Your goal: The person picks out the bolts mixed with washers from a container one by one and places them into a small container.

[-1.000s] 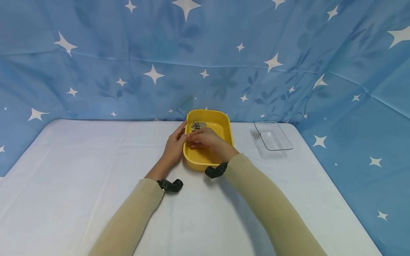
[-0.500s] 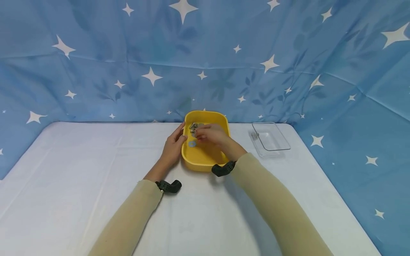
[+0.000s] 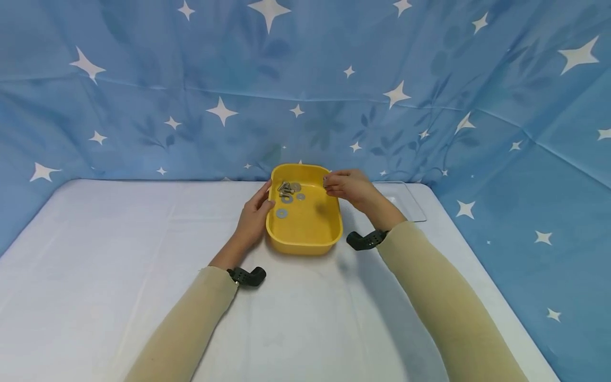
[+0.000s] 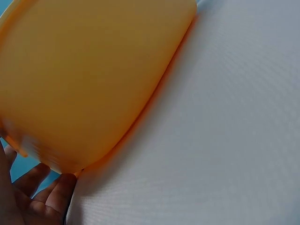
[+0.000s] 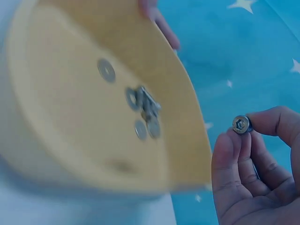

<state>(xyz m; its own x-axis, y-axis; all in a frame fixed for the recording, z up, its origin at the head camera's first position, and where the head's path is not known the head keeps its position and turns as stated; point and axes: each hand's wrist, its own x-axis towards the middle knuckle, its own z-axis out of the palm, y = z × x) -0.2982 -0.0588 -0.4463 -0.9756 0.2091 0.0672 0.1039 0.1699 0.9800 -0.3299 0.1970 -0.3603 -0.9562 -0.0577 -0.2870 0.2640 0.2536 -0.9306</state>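
My right hand [image 3: 355, 191] is raised over the right rim of a yellow tray [image 3: 305, 225]. Thumb and fingertips pinch a metal hex socket bolt [image 5: 241, 124], its socketed head facing the right wrist camera. At the tray's left side, my left hand [image 3: 252, 216] holds the wall, thumb at the rim and fingers along the outside. The left wrist view shows its fingertips [image 4: 63, 187] against the tray. Inside the tray lie a small heap of bolts [image 3: 286, 188] and several flat washers [image 3: 281, 213], mostly toward the left side.
A clear plastic box [image 3: 410, 204] stands right of the tray, partly hidden by my right hand and forearm. A white cloth covers the table [image 3: 296, 307]. Behind it hangs a blue curtain [image 3: 157, 106] with white stars, close to the tray's far end.
My right hand has risen from the bolts and washers and moved right to the tray's rim, carrying a bolt. The washers now show uncovered. My left hand keeps its place on the tray.
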